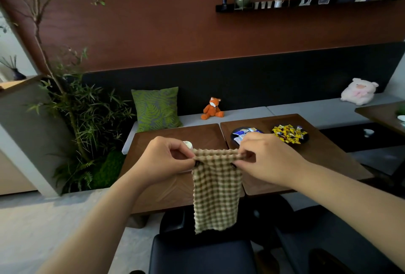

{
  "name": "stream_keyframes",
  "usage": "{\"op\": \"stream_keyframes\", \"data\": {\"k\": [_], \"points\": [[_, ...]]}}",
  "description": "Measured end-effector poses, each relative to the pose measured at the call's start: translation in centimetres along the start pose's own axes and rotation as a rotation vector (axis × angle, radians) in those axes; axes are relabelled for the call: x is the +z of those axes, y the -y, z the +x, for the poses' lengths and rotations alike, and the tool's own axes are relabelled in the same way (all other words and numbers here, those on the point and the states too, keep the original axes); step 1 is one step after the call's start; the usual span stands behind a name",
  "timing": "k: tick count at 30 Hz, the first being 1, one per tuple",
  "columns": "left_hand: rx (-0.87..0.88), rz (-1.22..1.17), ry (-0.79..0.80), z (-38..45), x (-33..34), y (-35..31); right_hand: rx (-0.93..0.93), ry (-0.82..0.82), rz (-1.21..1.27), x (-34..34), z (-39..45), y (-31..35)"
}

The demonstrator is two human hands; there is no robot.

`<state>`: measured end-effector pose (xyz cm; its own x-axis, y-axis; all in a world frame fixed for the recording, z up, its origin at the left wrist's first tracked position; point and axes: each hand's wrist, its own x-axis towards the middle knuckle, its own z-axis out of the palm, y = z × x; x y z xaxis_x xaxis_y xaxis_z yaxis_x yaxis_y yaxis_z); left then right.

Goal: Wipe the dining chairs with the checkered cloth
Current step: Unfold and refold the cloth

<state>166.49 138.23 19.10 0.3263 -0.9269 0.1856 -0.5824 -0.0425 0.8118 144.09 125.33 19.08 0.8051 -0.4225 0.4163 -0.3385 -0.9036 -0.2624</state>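
The checkered cloth [215, 190], brown and cream, hangs down in front of me over the near table edge. My left hand [162, 159] pinches its top left corner and my right hand [267, 157] pinches its top right corner, stretching the upper edge between them. Below the cloth stands a dark dining chair [201, 254], its seat at the bottom of the view. A second dark chair [328, 243] shows at the lower right, partly hidden by my right forearm.
Two wooden tables [166, 194] stand side by side with a plate of yellow sweets [289, 134] and a plate of blue packets [243, 134]. Behind runs a grey bench [306, 111] with a green cushion [156, 109], fox toy [212, 109] and pink plush [359, 91]. A plant [83, 120] stands left.
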Motion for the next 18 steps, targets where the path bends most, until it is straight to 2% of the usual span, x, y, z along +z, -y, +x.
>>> {"op": "stream_keyframes", "data": {"k": [4, 10, 13, 16, 18], "points": [[-0.021, -0.105, -0.014, 0.5, 0.2, 0.3, 0.267, -0.044, 0.242, 0.7, 1.0, -0.6], [-0.008, -0.271, -0.066, 2.0, 0.8, 0.5, 0.362, -0.113, 0.428, 0.8, 3.1, -0.3], [0.022, -0.587, -0.080, 2.4, 0.5, 0.1, 0.412, -0.157, 0.599, 0.1, 4.0, 0.1], [0.039, -0.942, -0.057, 2.7, 0.0, -0.2, 0.427, -0.189, 1.020, -0.8, 4.9, 0.9], [0.027, -0.971, 0.055, 2.4, 0.8, 0.2, 0.420, -0.198, 1.076, -0.9, 5.5, 1.4]]}}
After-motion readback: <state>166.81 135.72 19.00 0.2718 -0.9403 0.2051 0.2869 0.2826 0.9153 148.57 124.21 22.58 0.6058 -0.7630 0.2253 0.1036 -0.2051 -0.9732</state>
